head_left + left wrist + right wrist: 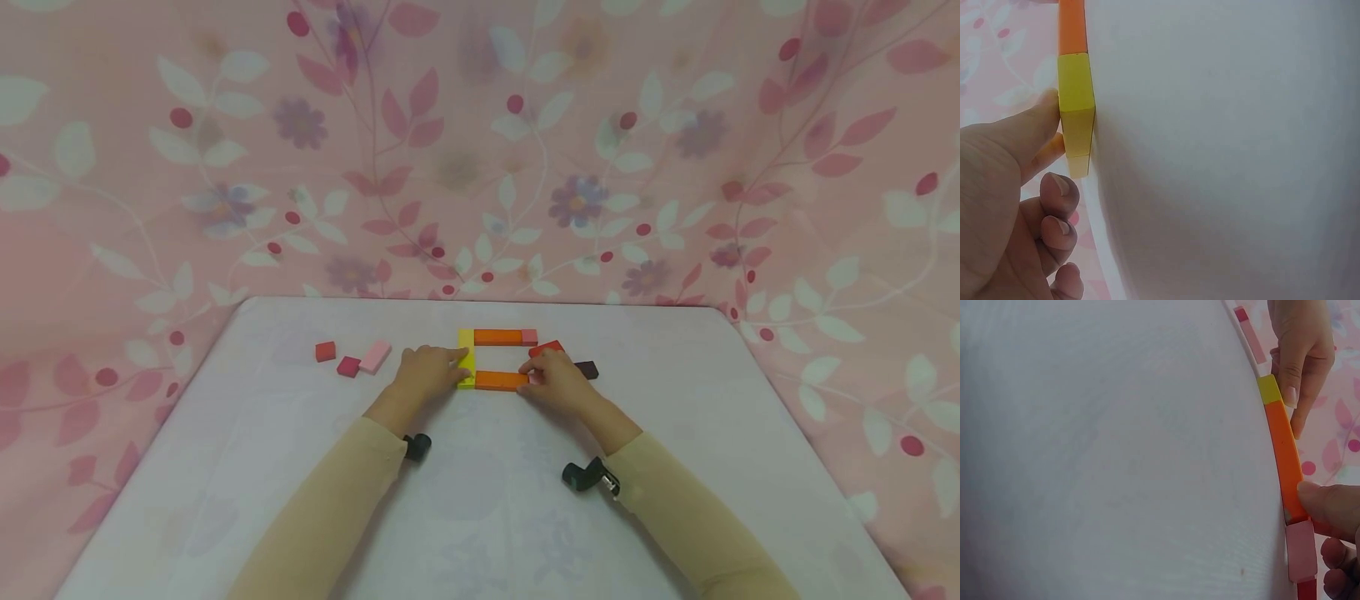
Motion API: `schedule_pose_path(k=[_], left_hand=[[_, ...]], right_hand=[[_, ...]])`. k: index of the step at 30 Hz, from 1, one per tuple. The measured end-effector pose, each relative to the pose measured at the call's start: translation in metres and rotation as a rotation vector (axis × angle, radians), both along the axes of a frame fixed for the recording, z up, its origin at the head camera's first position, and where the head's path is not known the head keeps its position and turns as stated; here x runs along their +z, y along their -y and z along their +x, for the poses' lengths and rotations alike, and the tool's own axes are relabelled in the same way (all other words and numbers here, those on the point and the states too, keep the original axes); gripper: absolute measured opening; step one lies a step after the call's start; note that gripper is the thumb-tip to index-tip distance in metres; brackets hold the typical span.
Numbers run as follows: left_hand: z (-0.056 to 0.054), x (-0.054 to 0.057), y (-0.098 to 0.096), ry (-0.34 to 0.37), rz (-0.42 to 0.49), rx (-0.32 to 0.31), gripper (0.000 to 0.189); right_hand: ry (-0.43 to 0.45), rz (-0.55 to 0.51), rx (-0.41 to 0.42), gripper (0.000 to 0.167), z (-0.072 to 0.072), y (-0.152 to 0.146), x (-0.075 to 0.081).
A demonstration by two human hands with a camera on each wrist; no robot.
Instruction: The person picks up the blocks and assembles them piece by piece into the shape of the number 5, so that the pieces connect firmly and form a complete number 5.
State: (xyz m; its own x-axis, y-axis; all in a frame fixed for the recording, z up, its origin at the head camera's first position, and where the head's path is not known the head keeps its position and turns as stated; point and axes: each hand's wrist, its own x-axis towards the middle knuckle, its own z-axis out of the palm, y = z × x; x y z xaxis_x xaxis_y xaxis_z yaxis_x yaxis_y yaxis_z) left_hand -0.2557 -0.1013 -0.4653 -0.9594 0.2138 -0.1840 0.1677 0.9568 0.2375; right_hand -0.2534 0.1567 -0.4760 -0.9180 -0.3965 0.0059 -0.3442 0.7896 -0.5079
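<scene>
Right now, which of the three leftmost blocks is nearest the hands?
The pink block, beside the left hand; the red block and crimson block lie farther left.

Floral cloth point(465, 167) behind white table point(480, 508)

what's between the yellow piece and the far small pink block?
An orange block, spanning from the yellow piece to the small pink block. The head view shows it.

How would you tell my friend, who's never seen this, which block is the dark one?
On the white table, find the right hand. Just right of it lies the dark block. It's the only nearly black one; the red block nearby is brighter.
</scene>
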Motion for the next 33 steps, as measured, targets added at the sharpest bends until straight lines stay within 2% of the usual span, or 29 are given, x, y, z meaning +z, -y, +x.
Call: schedule_pose_path(k=[20,33], left_hand=[[0.0005,0.0008,-0.0002,-0.003,-0.002,-0.004,0.053],[0.0011,0.0030,-0.0003,-0.011,0.008,-0.015,0.053]], right_hand=[[0.058,-0.003,-0.037,0.028,0.0006,0.0006,0.0007],[0.051,-0.004,-0.030,0.027,0.0016,-0.0012,0.0027]])
